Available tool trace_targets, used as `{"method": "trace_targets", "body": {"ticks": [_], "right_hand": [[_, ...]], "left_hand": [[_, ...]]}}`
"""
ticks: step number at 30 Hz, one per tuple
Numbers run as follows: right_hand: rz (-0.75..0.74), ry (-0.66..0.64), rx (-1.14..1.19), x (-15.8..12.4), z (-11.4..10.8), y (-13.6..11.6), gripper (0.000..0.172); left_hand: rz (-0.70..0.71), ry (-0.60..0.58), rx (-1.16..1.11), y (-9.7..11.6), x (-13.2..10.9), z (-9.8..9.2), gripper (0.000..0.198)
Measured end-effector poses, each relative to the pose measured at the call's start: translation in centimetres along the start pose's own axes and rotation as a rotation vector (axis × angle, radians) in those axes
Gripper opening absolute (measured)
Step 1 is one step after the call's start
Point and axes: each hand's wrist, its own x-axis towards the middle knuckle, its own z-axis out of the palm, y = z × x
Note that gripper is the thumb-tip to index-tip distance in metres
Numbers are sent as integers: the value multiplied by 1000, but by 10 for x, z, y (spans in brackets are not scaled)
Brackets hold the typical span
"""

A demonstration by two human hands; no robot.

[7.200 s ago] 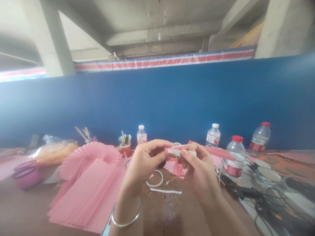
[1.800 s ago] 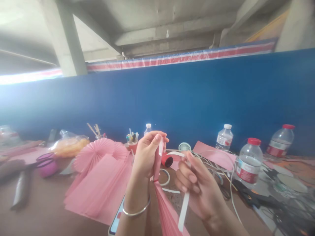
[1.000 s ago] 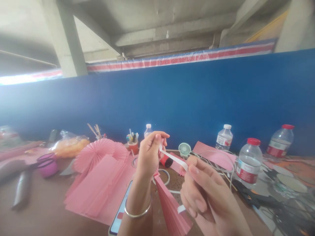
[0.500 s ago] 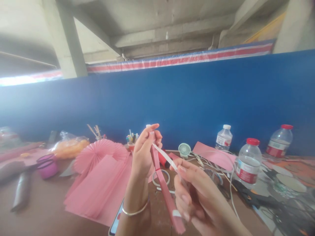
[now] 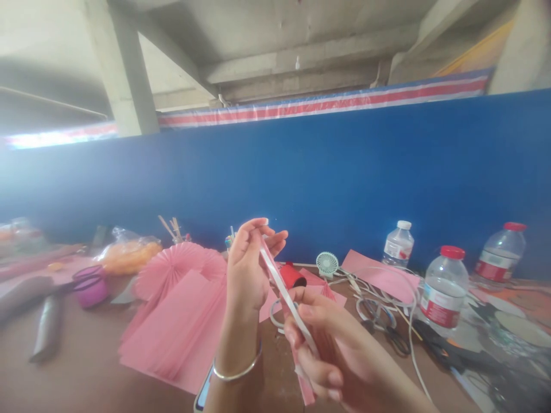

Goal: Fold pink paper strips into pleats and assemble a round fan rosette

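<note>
My left hand (image 5: pixel 245 269) is raised above the table and pinches the top end of a folded pink paper strip (image 5: pixel 303 385), thumb and forefinger closed on it. A narrow white strip (image 5: pixel 284 296) runs slantwise from those fingertips down to my right hand (image 5: pixel 331 344). My right hand wraps around the lower part of the pink strip and presses the white strip along it with the thumb. A silver bangle (image 5: pixel 235 371) sits on my left wrist.
Pleated pink paper sheets (image 5: pixel 172 327) and a pink paper rosette (image 5: pixel 170 269) lie to the left. A red tube (image 5: pixel 293 276), a small fan (image 5: pixel 327 264), white cables (image 5: pixel 387 292), water bottles (image 5: pixel 443 289) and a purple cup (image 5: pixel 88 285) stand about; a blue wall (image 5: pixel 344 172) backs the table.
My right hand has slid down the pink strip toward its lower end, drawing the white strip flat along it. The left hand keeps its pinch at the top; the view shifted slightly left.
</note>
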Motion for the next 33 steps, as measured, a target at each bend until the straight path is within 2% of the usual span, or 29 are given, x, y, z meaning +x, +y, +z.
{"method": "trace_targets", "body": {"ticks": [4, 11, 15, 22, 27, 33], "right_hand": [[55, -79, -14, 3, -5, 2, 13], [77, -96, -21, 9, -8, 4, 22], [73, -26, -29, 12, -13, 5, 23], [52, 190, -102, 21, -29, 11, 16], [-5, 230, -181, 29, -38, 17, 19], [-47, 323, -290, 33, -35, 15, 20]], "left_hand": [[13, -5, 23, 1, 1, -3, 15], [-1, 0, 71, 3, 0, -5, 17], [-32, 10, 104, 4, 0, -7, 22], [-59, 46, 72, 5, 2, -9, 26], [-48, 49, 55, 3, 2, -8, 24], [-44, 65, 54, 1, 1, -5, 24]]}}
